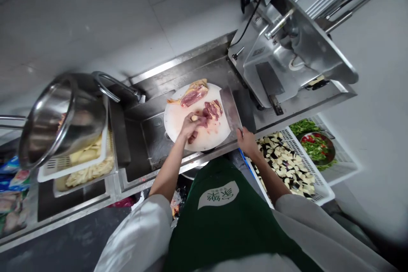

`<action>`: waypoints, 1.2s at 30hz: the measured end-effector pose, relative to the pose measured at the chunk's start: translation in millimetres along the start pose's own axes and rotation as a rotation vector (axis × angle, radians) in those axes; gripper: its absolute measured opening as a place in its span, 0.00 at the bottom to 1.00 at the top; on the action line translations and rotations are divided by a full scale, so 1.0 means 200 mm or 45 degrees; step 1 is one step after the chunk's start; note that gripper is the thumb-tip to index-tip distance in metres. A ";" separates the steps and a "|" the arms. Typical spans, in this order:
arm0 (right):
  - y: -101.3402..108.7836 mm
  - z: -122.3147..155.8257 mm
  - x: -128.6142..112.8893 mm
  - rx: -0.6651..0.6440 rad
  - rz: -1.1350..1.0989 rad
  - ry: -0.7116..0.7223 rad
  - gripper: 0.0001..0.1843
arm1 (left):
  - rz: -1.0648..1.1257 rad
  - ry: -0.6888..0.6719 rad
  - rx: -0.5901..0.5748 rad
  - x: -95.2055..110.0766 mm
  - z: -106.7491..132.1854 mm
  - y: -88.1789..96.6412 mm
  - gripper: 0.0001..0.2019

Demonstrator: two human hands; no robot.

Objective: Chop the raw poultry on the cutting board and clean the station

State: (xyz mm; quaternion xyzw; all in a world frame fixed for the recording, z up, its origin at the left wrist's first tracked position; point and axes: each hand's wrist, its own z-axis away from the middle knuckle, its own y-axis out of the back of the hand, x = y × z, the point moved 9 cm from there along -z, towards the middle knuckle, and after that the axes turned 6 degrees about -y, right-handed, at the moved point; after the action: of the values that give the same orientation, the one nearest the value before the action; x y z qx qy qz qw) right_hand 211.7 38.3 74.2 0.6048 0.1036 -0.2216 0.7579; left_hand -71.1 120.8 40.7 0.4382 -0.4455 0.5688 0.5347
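A round white cutting board (178, 123) rests over a steel sink. On it lie a large slab of raw meat (194, 94) at the far side and smaller cut pieces (213, 109) in the middle. My left hand (190, 125) is closed on a piece of the meat near the board's centre. My right hand (246, 141) grips the handle of a wide cleaver (230, 108), whose blade stands at the board's right edge beside the cut pieces.
A meat slicer (287, 42) stands at the back right. A white crate of diced eggplant (287, 163) and a bowl of chopped greens (317, 146) sit at the right. At the left are a steel pot (60, 114), a tray of pale strips (89, 165) and a faucet (116, 85).
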 end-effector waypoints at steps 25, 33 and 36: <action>-0.03 0.01 -0.69 -0.257 0.344 0.400 0.23 | -0.202 0.171 0.943 -0.39 0.63 0.65 0.03; -0.10 0.00 -0.87 -0.186 0.302 0.599 0.25 | -0.663 0.215 1.046 -0.62 1.19 0.98 0.09; -0.25 0.02 -0.75 -0.512 0.503 0.602 0.20 | -0.756 0.489 1.022 -0.83 1.55 1.04 0.07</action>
State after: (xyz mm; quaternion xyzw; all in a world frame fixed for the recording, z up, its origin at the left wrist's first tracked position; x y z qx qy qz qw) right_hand 55.7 58.4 94.8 0.4865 0.1986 0.0996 0.8450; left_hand -265.5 -224.7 -60.4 0.6036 0.0561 0.5887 0.5348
